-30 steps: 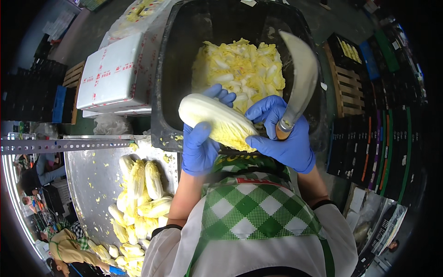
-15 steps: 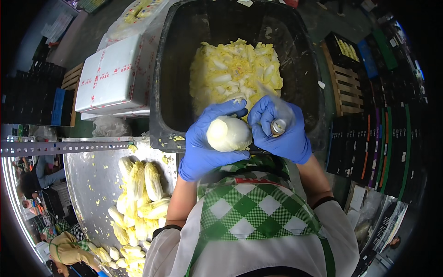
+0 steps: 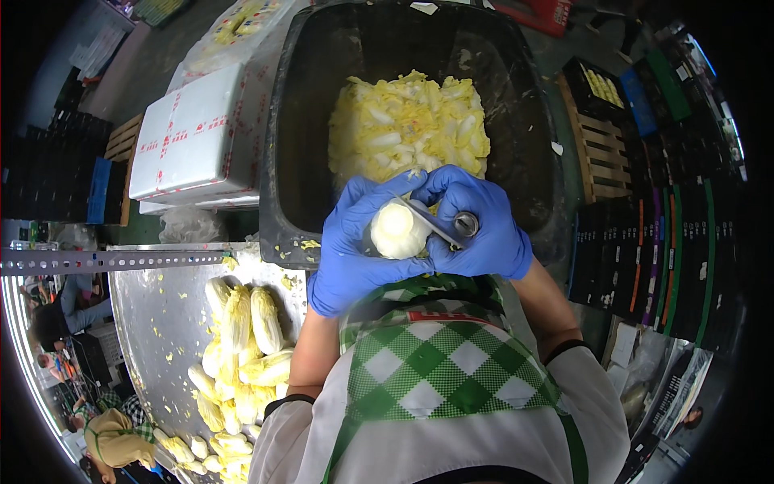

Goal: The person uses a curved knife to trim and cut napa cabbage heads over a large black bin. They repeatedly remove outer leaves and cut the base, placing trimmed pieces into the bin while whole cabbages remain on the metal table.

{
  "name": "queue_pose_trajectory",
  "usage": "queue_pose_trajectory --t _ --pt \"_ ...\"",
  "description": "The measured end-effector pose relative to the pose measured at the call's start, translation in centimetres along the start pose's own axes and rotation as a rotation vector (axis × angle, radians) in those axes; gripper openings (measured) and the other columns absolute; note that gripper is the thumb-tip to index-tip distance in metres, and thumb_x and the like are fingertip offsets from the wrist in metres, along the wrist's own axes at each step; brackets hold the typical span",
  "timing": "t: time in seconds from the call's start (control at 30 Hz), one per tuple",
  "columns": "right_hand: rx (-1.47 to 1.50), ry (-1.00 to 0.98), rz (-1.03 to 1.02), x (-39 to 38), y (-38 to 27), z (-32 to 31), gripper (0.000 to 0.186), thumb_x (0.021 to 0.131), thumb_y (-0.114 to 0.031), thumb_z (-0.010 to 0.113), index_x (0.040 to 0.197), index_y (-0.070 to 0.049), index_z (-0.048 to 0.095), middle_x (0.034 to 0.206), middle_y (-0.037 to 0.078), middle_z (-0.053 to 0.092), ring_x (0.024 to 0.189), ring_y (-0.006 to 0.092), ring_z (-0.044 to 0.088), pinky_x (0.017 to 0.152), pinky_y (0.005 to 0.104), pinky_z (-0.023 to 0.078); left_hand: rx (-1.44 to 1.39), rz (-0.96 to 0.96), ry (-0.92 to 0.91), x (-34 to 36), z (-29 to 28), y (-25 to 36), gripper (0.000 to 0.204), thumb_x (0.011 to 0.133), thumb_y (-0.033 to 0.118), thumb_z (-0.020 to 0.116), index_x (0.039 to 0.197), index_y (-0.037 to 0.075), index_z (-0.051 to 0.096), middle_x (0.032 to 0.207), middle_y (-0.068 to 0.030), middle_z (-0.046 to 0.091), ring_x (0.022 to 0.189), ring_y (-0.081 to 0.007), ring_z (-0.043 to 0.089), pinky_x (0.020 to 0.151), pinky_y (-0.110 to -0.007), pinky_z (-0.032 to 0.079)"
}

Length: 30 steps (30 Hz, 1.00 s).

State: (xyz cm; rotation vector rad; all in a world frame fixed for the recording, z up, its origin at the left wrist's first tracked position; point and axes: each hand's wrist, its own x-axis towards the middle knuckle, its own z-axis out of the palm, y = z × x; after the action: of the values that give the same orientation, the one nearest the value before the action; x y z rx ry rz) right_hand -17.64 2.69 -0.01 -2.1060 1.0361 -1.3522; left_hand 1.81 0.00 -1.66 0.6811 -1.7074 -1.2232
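Note:
My left hand (image 3: pixel 351 242), in a blue glove, is wrapped round a napa cabbage (image 3: pixel 397 232) whose pale round base faces up toward me. My right hand (image 3: pixel 485 222), gloved too, is closed on a knife (image 3: pixel 427 223). Its flat blade lies against the right side of the cabbage base, and the round metal butt of its handle shows between my fingers. Both hands are over the near rim of a large black bin (image 3: pixel 278 202). Inside it, a heap of yellow-white cabbage leaves (image 3: pixel 411 125) lies beyond my hands.
On the left, a metal table (image 3: pixel 153 323) bears several whole napa cabbages (image 3: pixel 250 323) and leaf scraps. White boxes (image 3: pixel 189 133) are stacked beyond it. Wooden pallets (image 3: pixel 601 153) and dark crates (image 3: pixel 637 250) stand to the right. Another person (image 3: pixel 121 440) is at the lower left.
My right hand has moved left and brought the knife blade onto the cabbage. The cabbage has tipped so that its base faces me more squarely.

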Motion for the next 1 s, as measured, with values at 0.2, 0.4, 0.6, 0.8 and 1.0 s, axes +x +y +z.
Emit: queue_pose_trajectory --t 0.2,0.4,0.6,0.8,1.0 --pt "0.103 -0.041 0.036 -0.1 1.2 -1.3 0.027 0.067 -0.005 0.071 0.086 -0.006 0.053 0.08 0.011 0.061 0.067 0.0302 0.062 0.061 0.0336 0.05 -0.171 -0.084 0.048 -0.3 0.0 -0.2 0.082 0.054 0.013 0.094 0.13 0.002 0.063 0.096 -0.0017 0.059 0.088 -0.013 0.051 0.088 -0.028 0.045" --pt "-0.125 -0.103 0.159 0.8 3.1 -5.3 0.025 0.069 -0.006 0.068 0.092 -0.005 0.058 0.084 0.012 0.061 0.066 0.0269 0.062 0.061 0.0315 0.049 -0.181 -0.276 0.007 -0.3 -1.1 -0.6 0.069 0.064 0.012 0.085 0.127 -0.003 0.061 0.117 -0.0094 0.064 0.107 -0.0158 0.06 0.096 -0.03 0.046" --pt "-0.646 0.24 0.09 3.5 4.3 -7.6 0.03 0.082 -0.026 0.076 0.096 -0.004 0.062 0.077 0.013 0.063 0.06 0.0334 0.061 0.06 0.0374 0.05 -0.72 -0.419 0.043 -0.9 -0.5 -0.4 0.092 0.068 0.045 0.078 0.135 -0.01 0.047 0.101 -0.0163 0.066 0.083 -0.0223 0.067 0.078 -0.033 0.057" --pt "-0.182 -0.036 0.315 0.1 0.6 -3.4 0.032 0.082 -0.027 0.08 0.087 -0.003 0.061 0.069 0.008 0.06 0.062 0.0144 0.06 0.059 0.0285 0.047 -0.88 -0.392 -0.039 -1.1 1.3 -0.6 0.091 0.066 0.039 0.083 0.136 -0.006 0.046 0.099 -0.0125 0.064 0.081 -0.0192 0.065 0.071 -0.03 0.054" --pt "0.17 -0.003 0.216 0.5 -1.0 -2.3 0.033 0.081 -0.018 0.079 0.107 -0.006 0.064 0.075 0.008 0.065 0.063 0.0208 0.065 0.062 0.0306 0.052 -0.7 -0.477 0.011 -1.3 1.9 -0.7 0.079 0.064 0.031 0.084 0.126 -0.005 0.051 0.101 -0.0177 0.066 0.075 -0.0252 0.068 0.068 -0.035 0.059"
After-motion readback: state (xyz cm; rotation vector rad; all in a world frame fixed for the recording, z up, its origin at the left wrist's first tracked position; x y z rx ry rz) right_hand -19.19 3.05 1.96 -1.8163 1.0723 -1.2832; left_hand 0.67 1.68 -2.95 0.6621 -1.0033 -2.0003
